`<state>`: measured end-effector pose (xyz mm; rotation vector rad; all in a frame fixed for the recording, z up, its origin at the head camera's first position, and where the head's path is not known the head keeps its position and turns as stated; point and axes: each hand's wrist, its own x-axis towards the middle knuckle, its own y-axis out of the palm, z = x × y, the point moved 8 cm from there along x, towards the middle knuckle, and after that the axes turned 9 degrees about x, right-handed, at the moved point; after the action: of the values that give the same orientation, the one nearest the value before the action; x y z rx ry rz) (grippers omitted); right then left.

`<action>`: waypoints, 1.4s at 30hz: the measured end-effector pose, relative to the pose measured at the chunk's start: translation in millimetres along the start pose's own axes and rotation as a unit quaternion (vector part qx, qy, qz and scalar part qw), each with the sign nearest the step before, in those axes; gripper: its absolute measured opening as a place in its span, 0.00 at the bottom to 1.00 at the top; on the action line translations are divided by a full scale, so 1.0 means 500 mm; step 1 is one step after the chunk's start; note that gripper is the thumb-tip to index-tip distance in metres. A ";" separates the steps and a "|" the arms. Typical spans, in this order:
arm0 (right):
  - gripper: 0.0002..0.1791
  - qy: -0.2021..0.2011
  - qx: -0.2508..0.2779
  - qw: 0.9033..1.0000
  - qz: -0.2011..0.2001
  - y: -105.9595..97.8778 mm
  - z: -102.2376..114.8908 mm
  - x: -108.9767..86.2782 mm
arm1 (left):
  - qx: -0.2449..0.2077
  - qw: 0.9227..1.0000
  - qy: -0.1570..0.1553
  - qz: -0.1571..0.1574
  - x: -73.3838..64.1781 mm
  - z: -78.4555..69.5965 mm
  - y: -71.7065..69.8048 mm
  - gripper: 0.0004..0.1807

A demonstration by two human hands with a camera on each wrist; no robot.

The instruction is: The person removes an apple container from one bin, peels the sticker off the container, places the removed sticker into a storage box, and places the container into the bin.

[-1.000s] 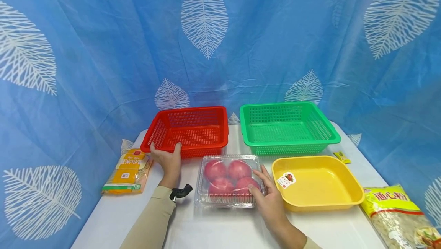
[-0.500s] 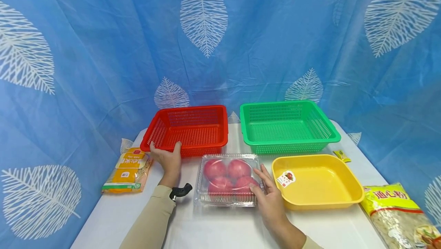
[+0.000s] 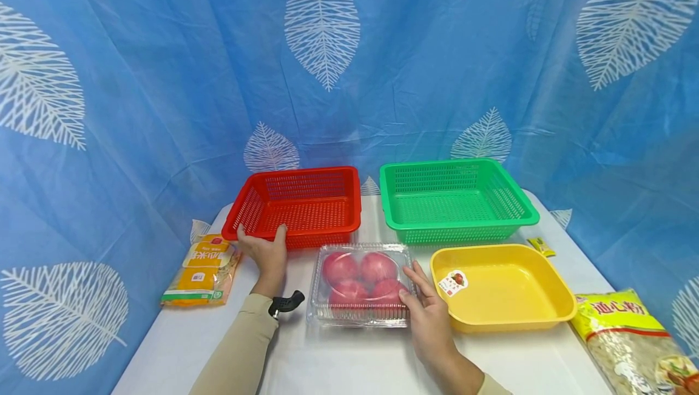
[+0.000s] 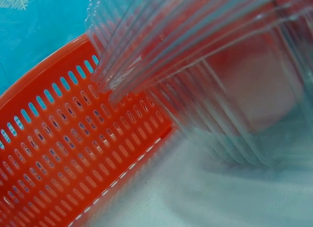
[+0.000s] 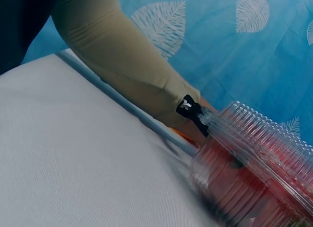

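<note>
A clear plastic clamshell box [image 3: 360,316] holding several round red fruits [image 3: 340,269] sits on the white table between my hands, its lid down. My right hand [image 3: 428,316] lies along the box's right side, thumb at the lid's near right edge and fingers extended up the side. At the near rim of the red basket [image 3: 306,240] is my left hand [image 3: 267,255], thumb and fingers spread apart against it. The left wrist view shows the box's ribbed wall [image 4: 205,104] close up beside the basket; neither hand appears there. In the right wrist view the box [image 5: 254,173] appears beyond the table surface.
A green basket [image 3: 461,226] stands at the back right, with a yellow basin [image 3: 502,325] before it. A small yellow packet [image 3: 540,248] lies beyond the basin. One orange grain bag [image 3: 202,270] lies far left, a yellow-topped bag [image 3: 628,334] at right. Blue curtain [image 3: 382,79] encloses the table.
My right thumb has slid rightward off the lid's top to its edge, and the fingers have eased slightly right. My left hand keeps its place at the red basket.
</note>
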<state>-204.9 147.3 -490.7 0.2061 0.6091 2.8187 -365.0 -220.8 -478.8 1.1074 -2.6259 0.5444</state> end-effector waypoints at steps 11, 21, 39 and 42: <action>0.27 0.008 0.060 0.998 -0.026 0.004 0.000 -0.001 | 0.008 1.000 0.005 -0.004 -0.002 -0.003 -0.002 0.57; 0.27 0.026 0.076 0.996 -0.041 0.008 0.002 -0.002 | 0.006 1.000 0.015 -0.007 0.000 -0.005 -0.003 0.57; 0.28 0.028 0.096 0.994 -0.049 0.006 0.004 0.002 | 0.009 1.000 0.008 0.000 -0.001 0.001 -0.002 0.56; 0.28 0.032 0.096 0.994 -0.048 0.007 0.006 0.002 | 0.008 1.000 0.005 0.000 -0.002 0.000 -0.002 0.56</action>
<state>-206.0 145.6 -486.4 0.1178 0.8814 2.6818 -363.4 -220.9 -478.8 1.1072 -2.6179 0.5715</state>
